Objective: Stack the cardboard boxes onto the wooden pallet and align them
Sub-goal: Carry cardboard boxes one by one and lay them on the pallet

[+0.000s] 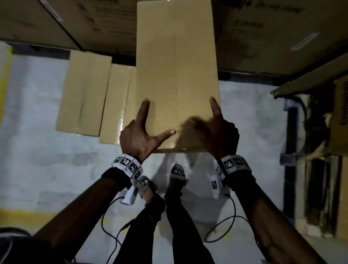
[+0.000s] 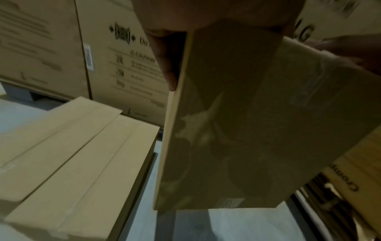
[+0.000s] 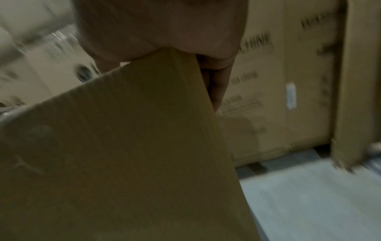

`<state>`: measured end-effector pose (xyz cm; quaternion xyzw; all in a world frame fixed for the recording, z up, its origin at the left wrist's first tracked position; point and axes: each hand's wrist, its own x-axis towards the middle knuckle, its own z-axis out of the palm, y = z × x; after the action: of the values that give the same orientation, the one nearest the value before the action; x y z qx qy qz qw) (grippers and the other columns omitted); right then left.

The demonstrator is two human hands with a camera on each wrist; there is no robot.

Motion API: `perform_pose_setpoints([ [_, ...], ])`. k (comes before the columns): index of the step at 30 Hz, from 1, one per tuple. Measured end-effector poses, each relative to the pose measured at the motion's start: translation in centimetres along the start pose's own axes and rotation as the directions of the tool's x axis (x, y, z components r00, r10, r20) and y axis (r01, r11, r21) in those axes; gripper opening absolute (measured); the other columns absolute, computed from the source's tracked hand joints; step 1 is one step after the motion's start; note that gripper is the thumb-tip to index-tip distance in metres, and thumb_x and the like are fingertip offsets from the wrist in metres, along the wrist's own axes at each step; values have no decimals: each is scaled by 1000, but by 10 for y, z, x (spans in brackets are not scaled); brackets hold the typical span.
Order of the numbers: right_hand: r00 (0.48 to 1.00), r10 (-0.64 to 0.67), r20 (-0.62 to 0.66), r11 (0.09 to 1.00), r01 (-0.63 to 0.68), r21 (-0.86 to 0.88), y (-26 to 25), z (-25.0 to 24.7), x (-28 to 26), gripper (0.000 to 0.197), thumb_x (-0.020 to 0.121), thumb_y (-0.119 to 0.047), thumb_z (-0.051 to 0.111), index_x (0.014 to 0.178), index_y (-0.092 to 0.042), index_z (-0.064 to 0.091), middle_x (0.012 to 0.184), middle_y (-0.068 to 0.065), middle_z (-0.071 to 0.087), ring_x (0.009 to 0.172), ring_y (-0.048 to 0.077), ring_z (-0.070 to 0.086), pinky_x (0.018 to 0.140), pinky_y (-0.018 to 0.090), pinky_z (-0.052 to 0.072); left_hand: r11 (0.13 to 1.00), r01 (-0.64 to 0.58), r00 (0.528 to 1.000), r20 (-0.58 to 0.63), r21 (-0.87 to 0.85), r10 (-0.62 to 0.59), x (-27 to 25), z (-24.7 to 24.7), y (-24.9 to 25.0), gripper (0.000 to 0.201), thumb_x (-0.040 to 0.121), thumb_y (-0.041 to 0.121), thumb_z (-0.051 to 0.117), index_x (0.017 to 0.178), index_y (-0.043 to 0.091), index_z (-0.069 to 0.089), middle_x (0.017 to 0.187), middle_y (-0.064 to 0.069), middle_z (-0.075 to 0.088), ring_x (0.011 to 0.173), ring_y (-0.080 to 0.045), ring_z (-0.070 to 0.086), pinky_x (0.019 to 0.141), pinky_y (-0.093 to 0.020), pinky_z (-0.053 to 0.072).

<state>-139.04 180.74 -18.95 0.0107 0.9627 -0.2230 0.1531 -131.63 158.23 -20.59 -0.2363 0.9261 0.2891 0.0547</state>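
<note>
The left hand and right hand clamp the near end of a long cardboard box, one at each corner, thumbs on top and fingers along its sides. The box is held above the floor. Two more boxes lie on the floor to its left, by the big cartons.

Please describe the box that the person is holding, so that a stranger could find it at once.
In the head view, start at the stacked printed cartons along the far side. In front of them two plain boxes lie on the floor. The held box is the plain one raised above them, gripped by both hands at its near end.
</note>
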Motion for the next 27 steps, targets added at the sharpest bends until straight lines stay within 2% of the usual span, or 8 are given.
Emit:
perform_pose_setpoints([
  [3,985,-107,-138,994,111,16,-42,-65,-28,91,86,-84,50,162,-41,25,92,12,74,87,32,70,74,29,44,1000,4,998,-68,-15,-5,-23,-71,33,117,63,101,55,160,49,16,104,-6,76,93,-29,72,82,-38,58],
  [6,988,-148,-47,989,148,-1,-88,-122,-52,93,84,-89,43,161,-50,8,118,17,72,111,36,65,96,42,48,1000,20,988,-154,-18,-23,-47,-134,53,111,64,102,51,158,52,20,100,-8,75,95,-29,71,84,-39,57],
  [11,953,-292,-80,956,291,-32,-159,-174,-85,93,81,-92,42,160,-54,9,122,19,68,112,37,64,93,41,49,994,60,944,-318,-94,-87,-88,-213,58,110,62,101,54,157,53,23,114,-7,76,106,-30,71,90,-41,57],
  [14,925,-376,-51,926,375,-41,-199,-180,-99,93,81,-93,40,160,-53,10,103,18,69,105,35,66,93,40,48,985,96,911,-387,-144,-145,-105,-248,43,110,60,101,53,156,54,24,118,-4,75,109,-28,70,91,-41,57],
  [16,898,-439,-24,898,438,-43,-230,-177,-106,94,79,-96,36,159,-55,8,85,12,62,97,34,67,92,41,51,977,139,880,-432,-162,-197,-117,-271,27,111,60,101,51,156,53,25,116,-3,75,105,-28,70,89,-40,56],
  [17,886,-463,0,885,463,-41,-245,-175,-109,95,78,-97,35,158,-57,5,83,12,59,97,34,67,92,42,51,972,162,864,-451,-170,-223,-121,-280,18,110,60,101,52,156,53,26,115,-3,75,104,-28,70,88,-40,56],
  [23,770,-630,104,768,637,-61,-357,-136,-126,96,75,-101,27,157,-60,-1,98,25,67,104,40,66,94,46,50,923,266,742,-552,-278,-380,-140,-342,-56,108,61,96,57,156,49,33,109,2,76,99,-24,71,82,-34,53],
  [27,693,-700,170,697,716,-51,-444,-93,-150,97,76,-98,28,159,-56,1,104,27,68,111,41,66,104,50,47,891,309,662,-598,-332,-452,-148,-386,-126,107,62,97,56,155,50,34,110,4,75,101,-22,70,83,-36,55],
])
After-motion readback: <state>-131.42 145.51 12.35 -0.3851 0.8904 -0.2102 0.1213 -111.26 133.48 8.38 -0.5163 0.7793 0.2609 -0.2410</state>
